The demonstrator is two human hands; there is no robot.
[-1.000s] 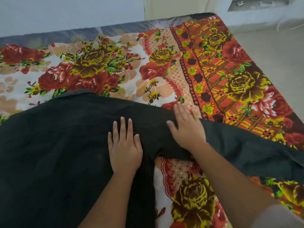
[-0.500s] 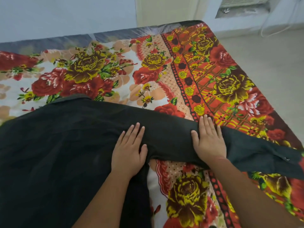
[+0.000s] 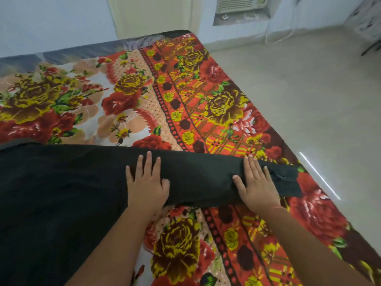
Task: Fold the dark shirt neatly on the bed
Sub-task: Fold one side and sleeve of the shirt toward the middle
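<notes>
The dark shirt (image 3: 61,193) lies spread flat over the left half of the bed (image 3: 206,104). Its sleeve (image 3: 202,178) stretches out to the right, ending in a cuff with a small button near the bed's right edge. My left hand (image 3: 146,182) presses flat with fingers apart where the sleeve joins the body. Resting flat on the sleeve just short of the cuff is my right hand (image 3: 256,182), fingers extended. Neither hand pinches the fabric.
A floral bedspread in red, yellow and white covers the bed. The bed's right edge drops to a pale floor (image 3: 309,100). A wall runs behind the bed, with an air-conditioner unit (image 3: 239,5) set low in it at the top right.
My right hand has slid rightwards along the sleeve toward the cuff, smoothing it out straight. My left hand has stayed near the sleeve's base. The view has tilted up and to the right.
</notes>
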